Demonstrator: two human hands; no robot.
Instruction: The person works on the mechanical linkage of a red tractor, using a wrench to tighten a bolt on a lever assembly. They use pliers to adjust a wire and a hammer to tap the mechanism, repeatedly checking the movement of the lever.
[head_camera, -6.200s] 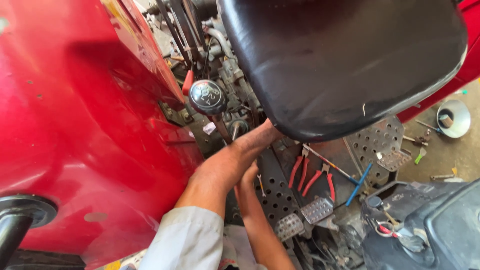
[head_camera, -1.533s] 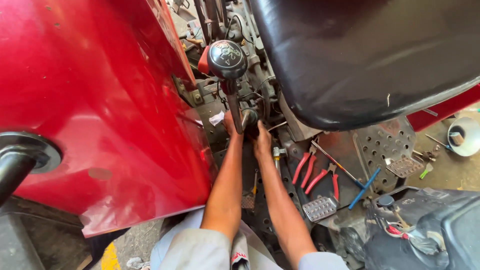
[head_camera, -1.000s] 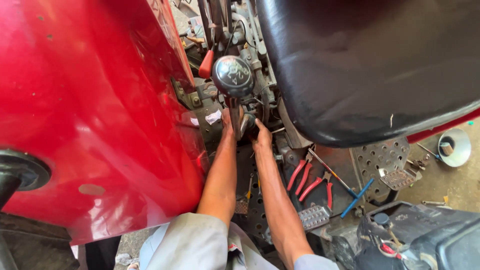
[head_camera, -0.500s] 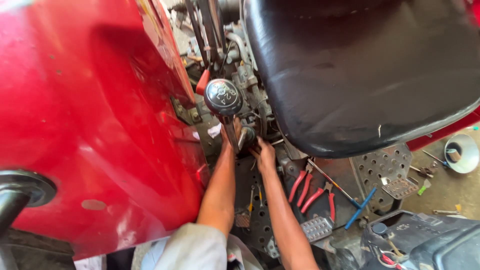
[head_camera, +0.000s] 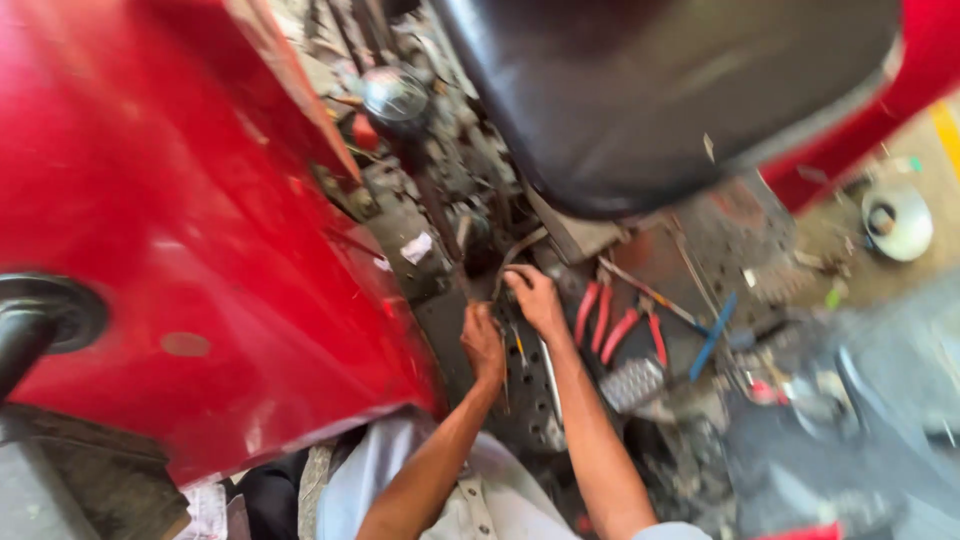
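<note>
Bare hands (head_camera: 510, 320) lower than before

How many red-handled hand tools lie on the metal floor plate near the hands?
2, as best the blur allows: one pair of red-handled pliers just right of the right hand, another pair beside it, further right. More may be hidden.

Your hands sit in a tight gap btwn red fender (head_camera: 180, 250) and black seat (head_camera: 660, 90). Gear lever (head_camera: 400, 100) blocks straight ahead; red-handled pliers (head_camera: 620, 325) crowd the right side.
</note>
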